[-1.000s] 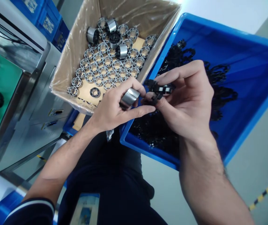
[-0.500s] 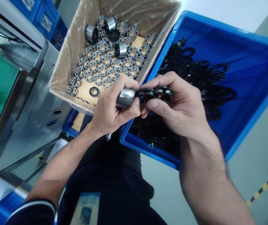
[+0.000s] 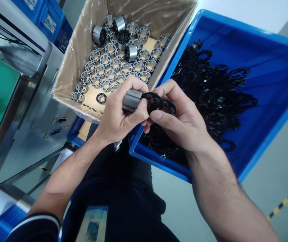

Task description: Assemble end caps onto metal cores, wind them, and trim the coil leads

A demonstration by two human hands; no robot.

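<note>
My left hand (image 3: 118,114) is shut around a short silver metal cylinder (image 3: 131,101). A black ring-shaped part (image 3: 154,102) sits against the cylinder's end, and a second black ring (image 3: 169,107) lies just beyond it. My right hand (image 3: 180,121) pinches these rings between thumb and fingers, close to my left fingertips. Below the hands, a cardboard box (image 3: 81,67) lined with clear plastic holds several slotted metal rings (image 3: 111,48) standing in rows, with several silver cylinders (image 3: 131,53) among them. A blue plastic bin (image 3: 176,70) under my right hand holds a heap of black rings (image 3: 209,90).
Left of the box stands a grey machine (image 3: 33,111) with a green panel. Stacked blue crates (image 3: 48,23) sit beyond it. A paper label (image 3: 92,225) and my dark clothing show below. Yellow-and-black tape (image 3: 285,201) marks the floor at lower right.
The black rings have turned from edge-on to nearly face-on. My right hand has shifted toward the lower left, and the cylinder now tilts slightly upward.
</note>
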